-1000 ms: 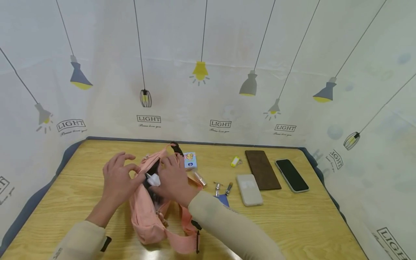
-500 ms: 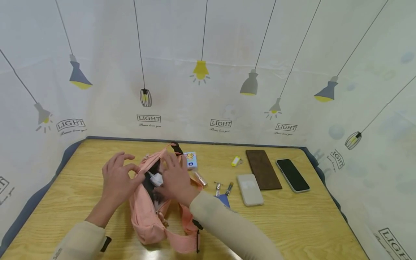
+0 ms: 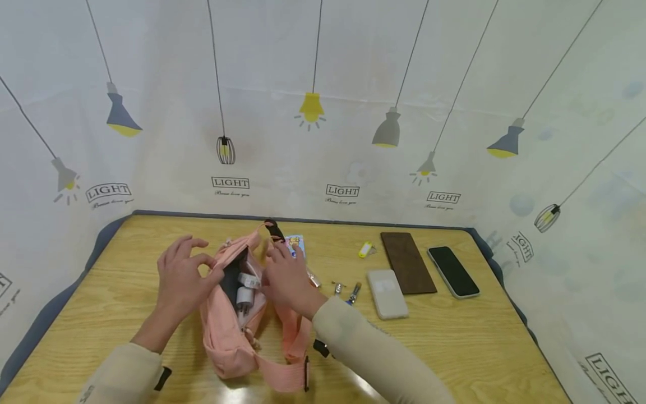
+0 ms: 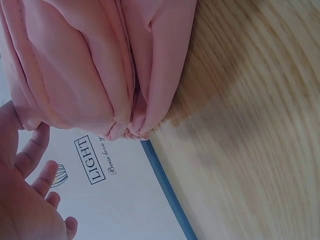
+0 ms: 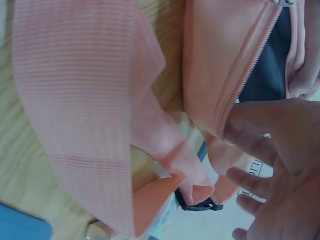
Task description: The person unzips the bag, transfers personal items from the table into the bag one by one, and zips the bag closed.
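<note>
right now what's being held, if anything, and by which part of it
The pink bag, by the rim of its opening: the left hand pinches one edge, the right hand the opposite edge.

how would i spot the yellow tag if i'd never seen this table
In the head view, start at the wooden table and find the open pink bag on its left half. Look right, toward the far edge, to the flat dark brown rectangle. Just left of that lies the small yellow tag, its bright colour unlike the brown piece or the pale block nearby.
</note>
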The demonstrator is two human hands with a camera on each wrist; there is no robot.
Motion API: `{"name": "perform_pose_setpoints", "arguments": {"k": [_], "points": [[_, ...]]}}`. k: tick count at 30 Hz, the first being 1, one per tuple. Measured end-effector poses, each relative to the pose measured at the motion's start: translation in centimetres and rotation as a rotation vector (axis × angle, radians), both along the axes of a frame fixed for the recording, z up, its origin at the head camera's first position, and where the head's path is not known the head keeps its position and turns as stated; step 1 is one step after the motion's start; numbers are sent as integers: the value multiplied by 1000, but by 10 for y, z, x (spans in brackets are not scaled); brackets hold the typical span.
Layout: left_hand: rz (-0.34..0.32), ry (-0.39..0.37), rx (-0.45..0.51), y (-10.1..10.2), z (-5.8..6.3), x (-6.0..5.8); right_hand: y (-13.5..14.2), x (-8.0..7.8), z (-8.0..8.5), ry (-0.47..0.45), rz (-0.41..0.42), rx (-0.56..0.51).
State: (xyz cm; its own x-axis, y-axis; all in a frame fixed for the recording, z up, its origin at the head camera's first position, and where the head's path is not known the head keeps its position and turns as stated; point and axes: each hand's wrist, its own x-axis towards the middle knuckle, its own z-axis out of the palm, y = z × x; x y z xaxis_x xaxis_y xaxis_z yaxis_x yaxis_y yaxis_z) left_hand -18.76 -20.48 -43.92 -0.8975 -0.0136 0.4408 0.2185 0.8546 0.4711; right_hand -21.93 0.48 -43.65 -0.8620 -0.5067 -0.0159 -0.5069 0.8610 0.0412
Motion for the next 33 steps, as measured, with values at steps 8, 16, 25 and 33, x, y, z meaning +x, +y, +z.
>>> {"name": "perform_pose_setpoints", "arguments": {"k": [8,16,25,33], "points": [[2,-10,4,1,1,1,3,1,-7,-29,98,-24],[8,-17,2,0,1,2,6,0,-3,5,98,-124],[20,-28,10,-2,1,2,35,-12,6,82,53,-260],[25,-33,12,-6,-1,3,75,-27,-2,7,-37,-286]]}}
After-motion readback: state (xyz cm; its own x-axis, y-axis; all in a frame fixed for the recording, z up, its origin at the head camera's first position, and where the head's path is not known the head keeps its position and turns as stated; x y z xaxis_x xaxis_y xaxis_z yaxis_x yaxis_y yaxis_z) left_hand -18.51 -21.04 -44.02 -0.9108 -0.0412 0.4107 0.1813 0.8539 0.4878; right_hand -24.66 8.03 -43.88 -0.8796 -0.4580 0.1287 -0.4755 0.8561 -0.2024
